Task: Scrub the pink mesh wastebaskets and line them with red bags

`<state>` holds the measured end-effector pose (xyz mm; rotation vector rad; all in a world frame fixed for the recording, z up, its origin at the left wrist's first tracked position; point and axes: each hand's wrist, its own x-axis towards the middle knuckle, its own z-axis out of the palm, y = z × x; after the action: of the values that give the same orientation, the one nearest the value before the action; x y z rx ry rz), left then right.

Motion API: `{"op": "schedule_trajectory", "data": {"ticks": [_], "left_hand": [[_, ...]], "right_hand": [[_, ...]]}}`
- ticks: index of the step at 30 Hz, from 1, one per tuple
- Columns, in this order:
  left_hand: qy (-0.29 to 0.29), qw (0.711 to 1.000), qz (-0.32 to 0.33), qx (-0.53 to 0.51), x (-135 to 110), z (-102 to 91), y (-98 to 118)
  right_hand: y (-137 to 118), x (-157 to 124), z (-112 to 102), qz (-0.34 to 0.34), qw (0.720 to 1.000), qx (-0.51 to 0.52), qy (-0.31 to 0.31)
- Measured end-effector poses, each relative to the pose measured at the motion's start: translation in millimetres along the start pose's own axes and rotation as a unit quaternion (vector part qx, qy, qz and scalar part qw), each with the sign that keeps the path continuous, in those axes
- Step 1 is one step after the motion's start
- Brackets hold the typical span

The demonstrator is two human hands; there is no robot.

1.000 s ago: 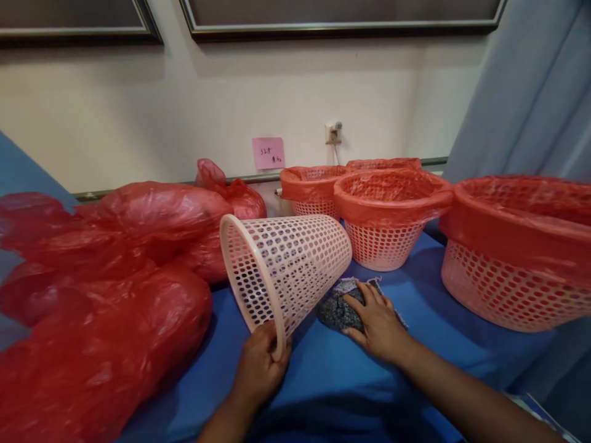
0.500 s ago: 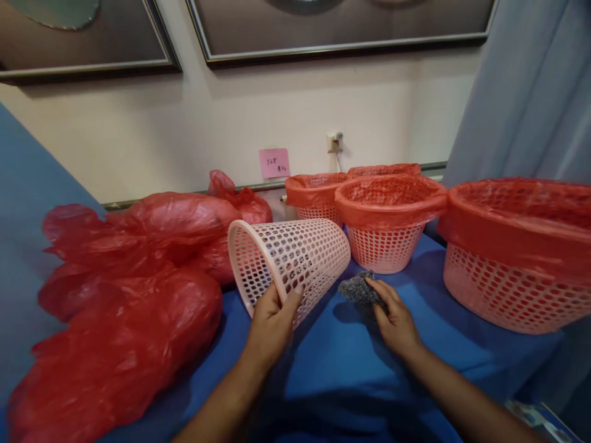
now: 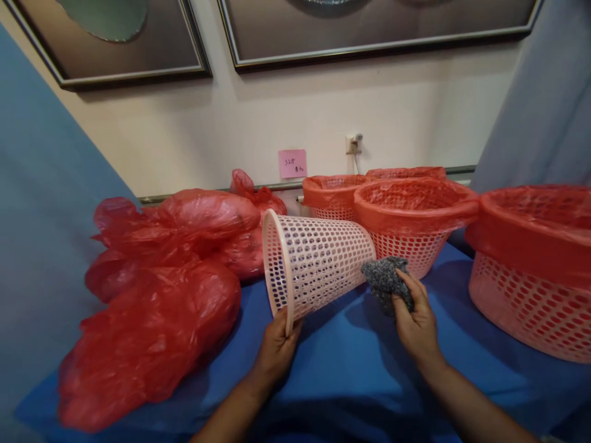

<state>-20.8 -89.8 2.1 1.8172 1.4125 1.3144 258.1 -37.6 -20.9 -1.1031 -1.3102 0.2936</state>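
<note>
A pale pink perforated basket (image 3: 318, 261) lies on its side above the blue table (image 3: 341, 375), its open mouth turned toward me. My left hand (image 3: 277, 344) grips the lower edge of its rim. My right hand (image 3: 415, 317) is closed on a crumpled grey cloth (image 3: 384, 280), lifted off the table and held against the basket's narrow bottom end.
A heap of red plastic bags (image 3: 161, 295) fills the left of the table. Several pink baskets lined with red bags (image 3: 413, 215) stand at the back and right, the nearest (image 3: 530, 264) at the right edge. A pink note (image 3: 292, 163) and a socket are on the wall.
My right hand gathered the grey cloth off the table and raised it to the basket's bottom end. My left hand shifted along the rim, and the basket's mouth has turned more toward me.
</note>
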Motion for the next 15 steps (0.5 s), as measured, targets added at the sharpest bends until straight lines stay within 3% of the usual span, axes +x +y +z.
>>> {"op": "schedule_trajectory", "data": {"ticks": [4,7,10,13,15], "left_hand": [[-0.033,0.997,-0.001,0.063,1,-7.8,-14],[-0.043,0.997,-0.029,0.06,4,-8.8,0],[-0.007,0.999,-0.034,-0.006,11,-7.8,24],[0.033,0.996,-0.042,-0.069,20,-5.1,39],[0.042,0.995,-0.053,-0.078,22,-2.6,40]], "right_hand": [[-34,19,21,-0.031,0.999,-0.015,0.016],[-66,31,43,-0.093,0.996,-0.016,0.006],[-90,29,64,-0.199,0.979,-0.027,-0.042],[-97,18,78,-0.303,0.948,-0.039,-0.093],[-90,12,84,-0.33,0.938,-0.037,-0.095]]}}
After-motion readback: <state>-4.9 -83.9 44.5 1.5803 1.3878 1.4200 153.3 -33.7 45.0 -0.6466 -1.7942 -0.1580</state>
